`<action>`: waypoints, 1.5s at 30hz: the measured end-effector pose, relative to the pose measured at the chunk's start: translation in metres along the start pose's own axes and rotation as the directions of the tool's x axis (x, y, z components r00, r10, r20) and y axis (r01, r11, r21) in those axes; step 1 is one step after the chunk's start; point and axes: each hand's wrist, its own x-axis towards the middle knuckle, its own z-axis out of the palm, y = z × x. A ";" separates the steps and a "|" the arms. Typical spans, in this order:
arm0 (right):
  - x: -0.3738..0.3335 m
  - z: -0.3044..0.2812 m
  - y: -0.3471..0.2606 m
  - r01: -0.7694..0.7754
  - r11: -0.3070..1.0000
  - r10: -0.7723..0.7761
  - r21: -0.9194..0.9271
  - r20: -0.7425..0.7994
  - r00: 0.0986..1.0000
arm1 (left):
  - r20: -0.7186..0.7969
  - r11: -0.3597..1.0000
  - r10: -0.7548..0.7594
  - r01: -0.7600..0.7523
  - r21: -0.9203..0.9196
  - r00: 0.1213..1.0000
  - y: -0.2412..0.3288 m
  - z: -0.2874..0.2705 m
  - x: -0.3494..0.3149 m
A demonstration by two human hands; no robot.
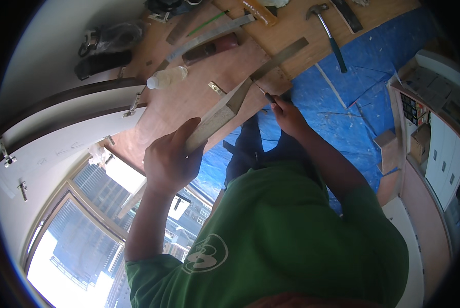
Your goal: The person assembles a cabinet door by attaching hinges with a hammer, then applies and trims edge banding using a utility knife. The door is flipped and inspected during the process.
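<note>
My left hand (173, 156) is wrapped round the near end of a pale wooden strip (212, 123), which slants up and to the right over the plywood worktop. In my right hand (290, 117) is a slim dark-handled hand tool (265, 94) with a thin metal shaft. The tool's tip is at or close to the strip's far end; whether they touch I cannot tell. A flat grey strip (280, 58) lies beyond that end. On the worktop beside the wooden strip is a metal hinge (216, 88).
A capped clear bottle (167, 77), a dark red tool (210, 49) and a long metal strip (209, 37) lie on the plywood (137, 110). A hammer (328, 38) overhangs the right edge. Blue sheeting (366, 133) covers the floor. White hinged panels (55, 143) stand at left.
</note>
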 end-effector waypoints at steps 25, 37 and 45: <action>0.009 -0.001 -0.013 0.032 0.999 -0.032 -0.008 -0.020 0.999 | 0.025 1.000 -0.019 0.020 -0.007 1.000 0.003 -0.004 -0.001; -0.031 -0.019 0.004 0.010 0.999 -0.006 0.044 -0.089 0.996 | 0.009 1.000 -0.004 0.004 0.007 1.000 -0.002 0.000 -0.001; 0.085 -0.097 -0.002 0.259 0.709 -0.465 -0.657 -0.159 0.871 | -0.033 1.000 0.024 -0.024 -0.006 0.999 -0.003 0.001 -0.003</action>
